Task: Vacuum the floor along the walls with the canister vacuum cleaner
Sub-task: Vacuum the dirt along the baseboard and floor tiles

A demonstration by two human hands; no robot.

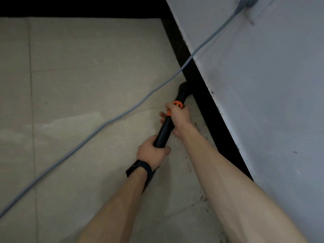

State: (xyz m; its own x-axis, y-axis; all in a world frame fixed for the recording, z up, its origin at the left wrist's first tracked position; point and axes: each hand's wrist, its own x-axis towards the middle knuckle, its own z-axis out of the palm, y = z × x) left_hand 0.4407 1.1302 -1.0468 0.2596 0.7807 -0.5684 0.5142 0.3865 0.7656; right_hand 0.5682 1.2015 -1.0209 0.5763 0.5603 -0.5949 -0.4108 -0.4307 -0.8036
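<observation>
A black vacuum wand (pixel 164 130) with an orange collar (pixel 178 104) points down toward the floor at the foot of the right wall. Its dark nozzle (pixel 183 87) sits against the black baseboard (pixel 210 109). My right hand (pixel 178 116) grips the wand just below the orange collar. My left hand (pixel 152 151), with a black wristband, grips the wand's lower end nearer to me. A ribbed black hose (pixel 149 179) runs back under my left wrist. The canister itself is out of view.
A grey power cord (pixel 108 121) stretches from a plug on the white wall (pixel 263 85) at top right, diagonally across the beige floor tiles (pixel 87 67) to the bottom left. Dark specks of dirt lie along the baseboard near my right forearm.
</observation>
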